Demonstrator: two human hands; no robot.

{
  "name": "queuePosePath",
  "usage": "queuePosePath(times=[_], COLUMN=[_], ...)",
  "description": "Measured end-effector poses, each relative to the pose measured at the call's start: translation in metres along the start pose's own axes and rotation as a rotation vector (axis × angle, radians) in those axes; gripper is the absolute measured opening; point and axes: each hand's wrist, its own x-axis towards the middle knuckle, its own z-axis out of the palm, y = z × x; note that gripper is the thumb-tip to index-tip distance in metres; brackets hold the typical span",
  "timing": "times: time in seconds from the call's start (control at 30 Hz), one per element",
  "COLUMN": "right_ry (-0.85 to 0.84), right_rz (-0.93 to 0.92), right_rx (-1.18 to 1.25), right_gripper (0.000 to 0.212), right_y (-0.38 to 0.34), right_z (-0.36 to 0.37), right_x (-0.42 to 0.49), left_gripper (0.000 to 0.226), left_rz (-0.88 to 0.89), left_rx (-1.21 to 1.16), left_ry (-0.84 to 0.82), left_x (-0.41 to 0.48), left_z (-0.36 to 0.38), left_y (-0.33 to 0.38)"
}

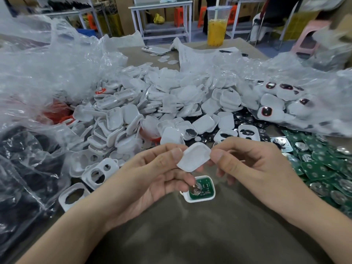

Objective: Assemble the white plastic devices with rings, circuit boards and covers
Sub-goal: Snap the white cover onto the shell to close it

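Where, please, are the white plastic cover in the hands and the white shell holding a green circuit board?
White plastic cover (194, 156): head view, centre of its hollow face.
White shell holding a green circuit board (199, 200): head view, its near rim.

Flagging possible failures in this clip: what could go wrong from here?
The white cover, pinched at its edges by the left hand and right hand, could slip into the pile of shells behind. It might also seat crooked over the circuit board in the open housing below.
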Motion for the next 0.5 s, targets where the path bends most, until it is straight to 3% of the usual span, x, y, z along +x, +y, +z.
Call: queuePosePath(times=[0.5], right_ry=[-0.053], right_rz=[0.014], right_rx=[-0.009], right_gripper=[0.021], right_y=[-0.0073], right_z=[0.0008], right_x=[-0.0028], left_gripper=[0.032], left_rz=[0.171], left_rx=[0.200], left_ry=[-0.035], left_x=[-0.0024], left_z=[0.0006], left_y=[-0.0052])
